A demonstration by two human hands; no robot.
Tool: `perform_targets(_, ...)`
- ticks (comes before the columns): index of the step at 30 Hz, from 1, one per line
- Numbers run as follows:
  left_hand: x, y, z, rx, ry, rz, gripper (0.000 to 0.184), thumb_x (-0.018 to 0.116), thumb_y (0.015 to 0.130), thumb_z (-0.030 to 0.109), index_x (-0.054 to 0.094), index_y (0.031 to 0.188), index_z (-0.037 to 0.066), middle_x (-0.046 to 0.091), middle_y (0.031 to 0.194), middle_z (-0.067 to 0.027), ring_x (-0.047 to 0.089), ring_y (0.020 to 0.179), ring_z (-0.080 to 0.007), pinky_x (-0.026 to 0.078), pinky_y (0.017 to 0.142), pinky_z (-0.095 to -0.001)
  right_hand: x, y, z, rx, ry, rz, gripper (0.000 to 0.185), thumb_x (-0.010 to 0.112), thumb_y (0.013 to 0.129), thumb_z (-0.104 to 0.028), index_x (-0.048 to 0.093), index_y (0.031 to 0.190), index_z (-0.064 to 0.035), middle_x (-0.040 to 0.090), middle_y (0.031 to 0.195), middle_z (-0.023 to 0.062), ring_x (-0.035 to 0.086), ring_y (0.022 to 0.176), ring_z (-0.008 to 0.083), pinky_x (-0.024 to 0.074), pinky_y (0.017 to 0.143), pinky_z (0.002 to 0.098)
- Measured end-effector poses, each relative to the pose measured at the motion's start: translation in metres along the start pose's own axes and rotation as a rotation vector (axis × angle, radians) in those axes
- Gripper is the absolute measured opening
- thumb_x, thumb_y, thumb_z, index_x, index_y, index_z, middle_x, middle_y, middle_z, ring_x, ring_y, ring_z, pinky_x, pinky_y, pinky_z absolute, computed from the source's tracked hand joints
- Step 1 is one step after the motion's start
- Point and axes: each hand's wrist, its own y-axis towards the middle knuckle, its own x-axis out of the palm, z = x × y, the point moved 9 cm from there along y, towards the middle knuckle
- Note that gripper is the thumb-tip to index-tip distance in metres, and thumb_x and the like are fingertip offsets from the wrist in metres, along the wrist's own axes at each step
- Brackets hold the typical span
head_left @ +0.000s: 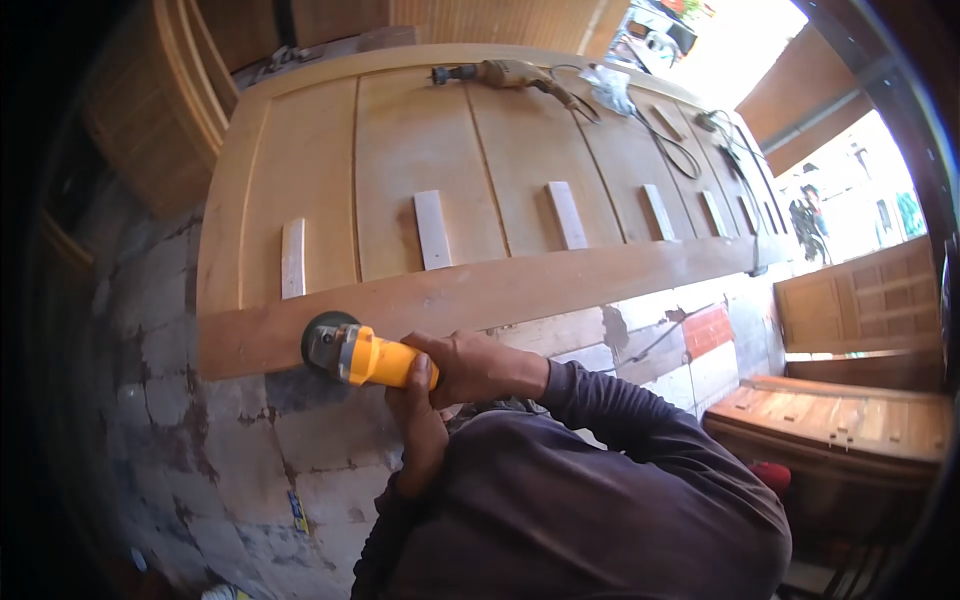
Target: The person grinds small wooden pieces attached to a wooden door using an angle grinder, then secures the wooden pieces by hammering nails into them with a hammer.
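Observation:
A yellow angle grinder (385, 360) with a dark round disc (322, 340) rests over the near edge of a large wooden door panel (420, 295), toward its left end. My left hand (418, 420) is closed on the rear of the grinder's body. Coming from the right, my right hand (470, 367) is also wrapped round the rear of the tool, touching my left hand. Beyond the disc, several pale wood strips (432, 230) lie across the panel's grooves. The fingers are partly hidden behind the grinder.
A corded drill (510, 75) lies at the panel's far side, beside a plastic bag (608, 88) and loose cables (680, 150). Stacked wooden doors (830, 410) stand at right. Wooden frames (150, 100) lean at the upper left. The floor (330, 460) is tiled and stained.

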Motion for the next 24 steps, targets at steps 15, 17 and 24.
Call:
perform_targets(15,0.011,0.0,0.017,-0.002,0.177,-0.091,0.055,0.067,0.105,0.034,0.046,0.14,-0.005,0.057,0.13,-0.0172,0.059,0.121,-0.0271,0.048,0.107,-0.0384,-0.001,-0.013,0.007,0.114,0.068,0.19,0.067,0.08,0.08,-0.021,0.051,0.14,-0.0107,0.075,0.094,0.0187,0.076,0.088,0.0378,0.0597,0.077,0.045)
perform_targets(17,0.017,0.004,0.017,-0.039,0.177,-0.111,0.058,0.067,0.105,0.033,0.045,0.143,-0.006,0.055,0.135,-0.0185,0.057,0.128,-0.0288,0.045,0.114,-0.0395,-0.009,-0.011,0.004,0.114,0.098,0.197,0.068,0.081,0.08,-0.022,0.051,0.14,-0.0105,0.075,0.093,0.0197,0.075,0.088,0.0399,0.0589,0.077,0.0462)
perform_targets(24,0.029,0.049,0.019,-0.094,0.219,-0.197,0.06,0.068,0.104,0.033,0.048,0.142,-0.009,0.059,0.132,-0.0181,0.061,0.122,-0.0264,0.048,0.109,-0.0376,-0.038,0.011,0.018,0.064,0.161,0.244,0.066,0.08,0.078,-0.03,0.053,0.135,-0.0091,0.073,0.092,0.0225,0.071,0.088,0.0441,0.0551,0.077,0.0502)
